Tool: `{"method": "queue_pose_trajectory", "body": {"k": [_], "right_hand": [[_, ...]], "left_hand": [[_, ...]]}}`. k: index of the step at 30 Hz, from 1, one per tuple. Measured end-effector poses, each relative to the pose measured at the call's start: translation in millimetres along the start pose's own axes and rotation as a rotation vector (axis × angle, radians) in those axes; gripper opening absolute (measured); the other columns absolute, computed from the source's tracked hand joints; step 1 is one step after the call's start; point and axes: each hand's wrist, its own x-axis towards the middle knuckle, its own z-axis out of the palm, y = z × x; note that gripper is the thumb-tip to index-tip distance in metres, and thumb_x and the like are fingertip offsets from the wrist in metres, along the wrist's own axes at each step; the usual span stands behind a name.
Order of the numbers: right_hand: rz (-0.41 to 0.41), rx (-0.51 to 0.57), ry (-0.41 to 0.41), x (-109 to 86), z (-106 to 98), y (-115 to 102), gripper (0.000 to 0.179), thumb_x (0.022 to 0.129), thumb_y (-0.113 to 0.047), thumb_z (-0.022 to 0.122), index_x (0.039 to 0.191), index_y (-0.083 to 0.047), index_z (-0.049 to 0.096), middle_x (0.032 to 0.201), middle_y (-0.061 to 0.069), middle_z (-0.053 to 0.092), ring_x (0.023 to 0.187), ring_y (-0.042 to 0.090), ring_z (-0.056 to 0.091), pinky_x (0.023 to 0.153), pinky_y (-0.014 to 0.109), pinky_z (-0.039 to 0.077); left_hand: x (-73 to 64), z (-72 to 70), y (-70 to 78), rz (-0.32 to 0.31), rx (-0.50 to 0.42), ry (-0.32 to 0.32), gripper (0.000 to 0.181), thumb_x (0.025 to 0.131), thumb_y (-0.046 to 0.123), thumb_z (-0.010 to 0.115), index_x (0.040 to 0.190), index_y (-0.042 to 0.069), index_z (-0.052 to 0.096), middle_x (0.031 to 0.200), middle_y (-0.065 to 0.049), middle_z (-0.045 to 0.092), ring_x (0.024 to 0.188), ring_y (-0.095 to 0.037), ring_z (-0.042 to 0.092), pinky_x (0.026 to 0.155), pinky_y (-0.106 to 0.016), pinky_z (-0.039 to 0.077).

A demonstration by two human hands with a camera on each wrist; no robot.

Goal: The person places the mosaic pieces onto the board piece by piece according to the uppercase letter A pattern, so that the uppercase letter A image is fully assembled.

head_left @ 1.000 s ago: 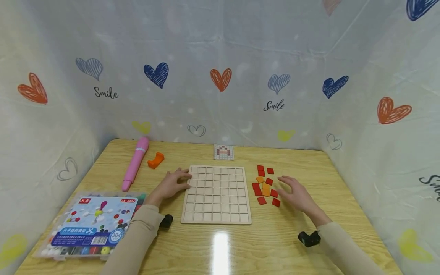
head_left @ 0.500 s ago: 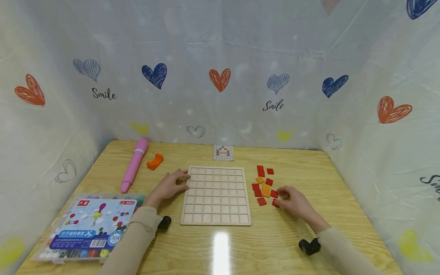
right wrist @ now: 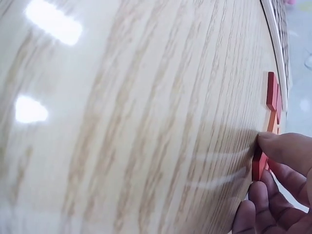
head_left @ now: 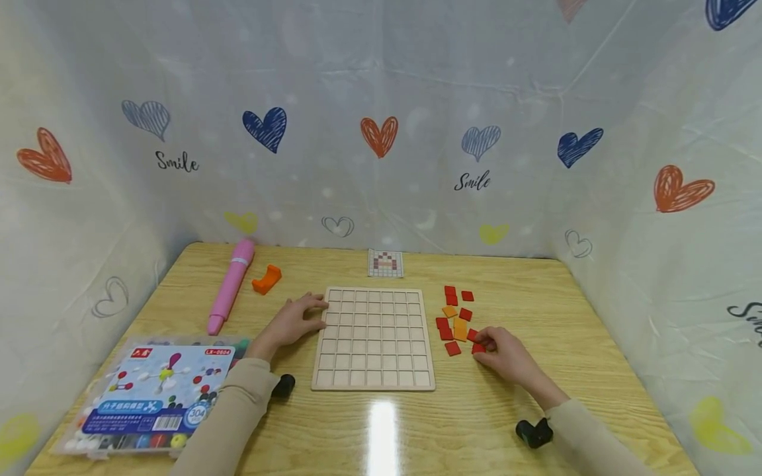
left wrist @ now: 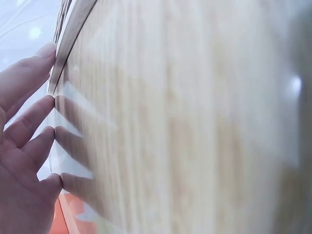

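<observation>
A pale wooden grid board (head_left: 374, 338) lies flat in the middle of the table. My left hand (head_left: 290, 322) rests at its left edge, fingers extended; in the left wrist view the thumb (left wrist: 30, 78) touches the board's side. To the right of the board several red and orange square tiles lie loosely scattered. My right hand (head_left: 508, 356) is at the near right of this group, pinching a red tile (right wrist: 258, 165) between thumb and fingertips, low at the tabletop. Other red tiles (head_left: 453, 348) and an orange tile (head_left: 460, 329) lie just left of it.
Behind the board lies a small pattern card (head_left: 385, 263). At the left are a pink microphone-shaped object (head_left: 231, 287), an orange curved piece (head_left: 266, 280) and a clear plastic box (head_left: 157, 396) under my left forearm. A patterned curtain (head_left: 381, 132) surrounds the table (head_left: 506, 274).
My right hand has come down and toward me onto the nearest right red tile, its fingers closing on it. The left hand stays at the board's edge.
</observation>
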Motion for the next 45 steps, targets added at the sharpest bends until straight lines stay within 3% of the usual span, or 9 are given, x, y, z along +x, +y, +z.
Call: {"method": "queue_pose_trajectory", "body": {"k": [6,11,15,22,29,33,45], "right_hand": [[-0.015,-0.049,-0.012,-0.1,-2.7,-3.4,0.021,0.089,-0.01,0.075,0.106,0.0,0.066,0.094,0.006,0.063,0.08,0.014,0.054,0.07,0.028,0.049],[-0.033,-0.082,-0.025,1.8,-5.4,-9.3,0.021,0.09,-0.012,0.075,0.105,0.0,0.066,0.094,0.006,0.067,0.078,0.013,0.059,0.07,0.03,0.053],[-0.064,-0.099,-0.014,6.8,-6.9,-15.4,0.027,0.092,-0.013,0.073,0.113,0.003,0.068,0.1,0.009,0.07,0.083,0.016,0.064,0.075,0.035,0.057],[-0.187,-0.135,0.006,29.4,-9.8,-31.7,0.032,0.095,-0.015,0.069,0.119,0.006,0.069,0.106,0.017,0.068,0.088,0.024,0.065,0.08,0.043,0.058],[-0.284,-0.11,-0.071,64.0,-4.9,-52.8,0.032,0.097,-0.015,0.066,0.123,0.003,0.067,0.106,0.015,0.063,0.089,0.025,0.065,0.077,0.037,0.057],[-0.292,-0.052,-0.08,80.9,6.8,-66.6,0.033,0.097,-0.015,0.067,0.124,0.004,0.067,0.111,0.017,0.066,0.097,0.03,0.069,0.086,0.044,0.059],[-0.184,0.013,-0.055,117.0,33.3,-95.9,0.037,0.097,-0.015,0.067,0.131,0.0,0.065,0.115,0.017,0.063,0.107,0.032,0.063,0.093,0.046,0.055]], "left_hand": [[-1.1,-2.1,2.9,-0.011,-0.005,-0.007,0.04,0.095,0.016,0.07,0.132,0.001,0.063,0.153,-0.024,0.045,0.149,-0.048,0.022,0.118,-0.072,0.002],[-0.9,-3.5,3.8,-0.021,-0.007,-0.011,0.041,0.095,0.015,0.069,0.133,0.001,0.062,0.153,-0.024,0.045,0.15,-0.047,0.023,0.119,-0.071,0.002],[0.1,-3.3,3.2,-0.018,-0.003,-0.013,0.041,0.095,0.014,0.069,0.133,0.001,0.062,0.152,-0.024,0.045,0.15,-0.047,0.023,0.119,-0.071,0.003],[0.1,-3.9,4.9,-0.005,-0.002,-0.006,0.041,0.094,0.014,0.07,0.132,0.0,0.062,0.152,-0.024,0.046,0.149,-0.047,0.025,0.119,-0.071,0.005],[-0.7,-4.4,5.2,-0.014,0.002,-0.007,0.041,0.094,0.014,0.071,0.132,0.001,0.063,0.152,-0.023,0.046,0.149,-0.046,0.025,0.119,-0.071,0.005],[0.1,-4.0,5.2,-0.005,0.003,-0.003,0.04,0.093,0.014,0.071,0.131,0.0,0.063,0.152,-0.024,0.046,0.149,-0.047,0.025,0.119,-0.072,0.006],[-0.2,-4.7,8.5,-0.01,0.007,-0.012,0.041,0.094,0.013,0.07,0.131,-0.001,0.062,0.152,-0.025,0.045,0.149,-0.048,0.025,0.118,-0.073,0.005]]}}
